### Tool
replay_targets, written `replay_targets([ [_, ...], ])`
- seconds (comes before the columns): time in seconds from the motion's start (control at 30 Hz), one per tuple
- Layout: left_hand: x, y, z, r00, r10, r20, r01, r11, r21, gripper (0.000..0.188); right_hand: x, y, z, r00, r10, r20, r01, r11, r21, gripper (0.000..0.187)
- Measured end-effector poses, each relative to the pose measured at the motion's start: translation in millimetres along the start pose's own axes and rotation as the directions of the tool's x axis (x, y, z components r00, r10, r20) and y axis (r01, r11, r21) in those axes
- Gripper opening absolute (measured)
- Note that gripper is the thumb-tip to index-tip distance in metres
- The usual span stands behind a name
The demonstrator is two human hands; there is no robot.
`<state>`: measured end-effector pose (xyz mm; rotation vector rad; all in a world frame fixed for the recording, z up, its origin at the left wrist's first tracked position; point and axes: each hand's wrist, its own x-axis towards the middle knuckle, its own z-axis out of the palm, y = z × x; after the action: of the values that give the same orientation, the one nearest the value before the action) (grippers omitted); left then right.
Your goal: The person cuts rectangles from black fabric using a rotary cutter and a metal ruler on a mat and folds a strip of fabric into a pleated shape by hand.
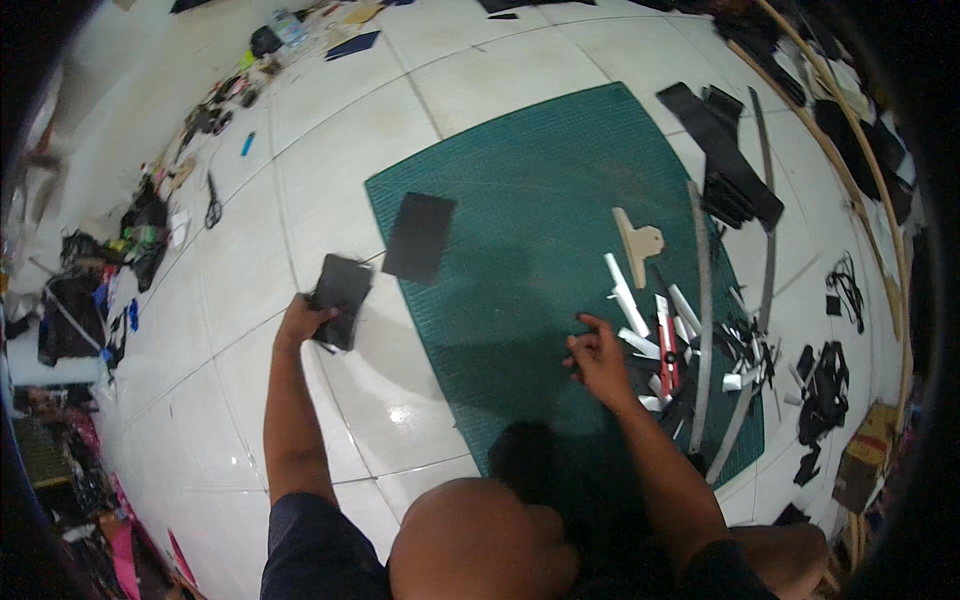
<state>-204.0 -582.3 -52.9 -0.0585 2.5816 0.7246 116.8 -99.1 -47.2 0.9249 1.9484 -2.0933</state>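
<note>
My left hand (303,321) is closed on a small stack of black rectangular sheets (345,290), held over the white tiles just left of the green cutting mat (540,170). Another black rectangular sheet (420,238) lies flat across the mat's left edge. Above the middle of the mat, my right hand (597,358) holds nothing; its index finger is stretched out and the others are partly curled. Close to its right lies a red utility knife (667,345) among white and black offcuts (640,343).
A beige T-shaped piece (636,245) lies on the mat. Long grey strips (703,320) curve along its right side. Black material (720,150) lies at the upper right. Scissors (213,203) and a blue stick-like item (248,144) rest on the tiled floor at left, near clutter along the wall.
</note>
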Motion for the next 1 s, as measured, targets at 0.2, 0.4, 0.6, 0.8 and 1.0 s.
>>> replay_targets([
  [0.2, 5.4, -2.1, -16.1, 0.98, 0.035, 0.194, -0.028, 0.999, -0.037, 0.039, -3.2, -21.9, -2.0, 0.999, -0.034, 0.017, 0.036, 0.984, -0.172, 0.051],
  [0.4, 15.7, -9.2, -1.3, 0.995, -0.064, 0.075, 0.069, 0.996, -0.059, 0.068, 0.6, -57.2, -62.5, 0.697, -0.655, -0.292, 0.229, 0.589, -0.775, 0.049],
  [0.6, -1.4, 27.4, 11.4, 0.991, -0.059, 0.119, 0.049, 0.996, 0.079, 0.047, -23.1, -47.3, -147.8, 0.903, -0.226, -0.365, -0.17, 0.592, -0.788, 0.055],
  [0.8, -14.6, 26.5, -0.6, 0.977, -0.012, 0.215, 0.063, 0.971, -0.232, 0.036, -21.8, -28.1, -143.0, 0.916, -0.197, -0.349, -0.137, 0.666, -0.733, 0.044],
  [1.0, -40.9, -11.9, -4.4, 0.964, -0.19, 0.185, 0.244, 0.911, -0.334, 0.028, -12.6, -32.7, -143.1, 0.806, -0.391, -0.444, -0.02, 0.732, -0.681, 0.037],
])
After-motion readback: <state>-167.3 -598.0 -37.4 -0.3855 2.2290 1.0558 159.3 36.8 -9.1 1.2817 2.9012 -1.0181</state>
